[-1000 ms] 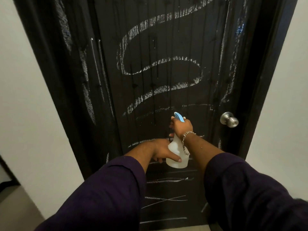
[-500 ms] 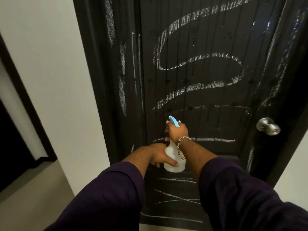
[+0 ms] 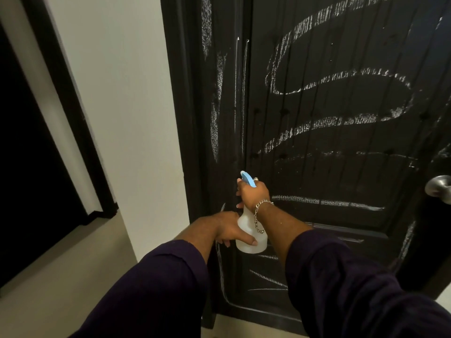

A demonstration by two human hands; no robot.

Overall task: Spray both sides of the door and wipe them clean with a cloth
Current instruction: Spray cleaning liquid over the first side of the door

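Door (image 3: 341, 147) chalk-streaked; right hand (image 3: 253, 195) grips bottle (image 3: 249, 236) neck, left hand (image 3: 230, 230) fingers curl round base; nozzle aimed left risks overspray onto wall (image 3: 127, 106).

Door (image 3: 329, 132) face open above the hands, knob (image 3: 439, 189) jutting at right, white wall (image 3: 127, 106) close at left

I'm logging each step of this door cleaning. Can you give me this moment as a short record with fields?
door: black, shut, scrawled with white chalk marks, drip streaks running down
spray bottle: white, blue trigger head, upright, close to the door
right hand: grips the bottle's neck at the trigger
left hand: holds the bottle's base
knob: silver, at right edge
cloth: none in view
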